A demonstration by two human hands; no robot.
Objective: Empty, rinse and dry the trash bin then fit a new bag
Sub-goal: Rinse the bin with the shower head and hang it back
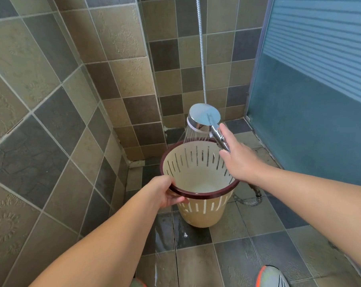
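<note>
Cream slotted plastic trash bin with dark red rim (198, 183): held tilted above the wet tiled floor (248, 255). Left hand (165, 193): fingers curled round the near rim. Right hand (239, 156): fingers wrapped on chrome round shower head (204, 118), spraying into the bin

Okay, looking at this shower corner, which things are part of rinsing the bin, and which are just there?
Part of the job:
- trash bin, gripped at its rim by the left hand
- shower head, spraying into it, held by the right hand
- shower hose

Just there:
- glass door
- coiled hose on the floor
- shoe
</note>
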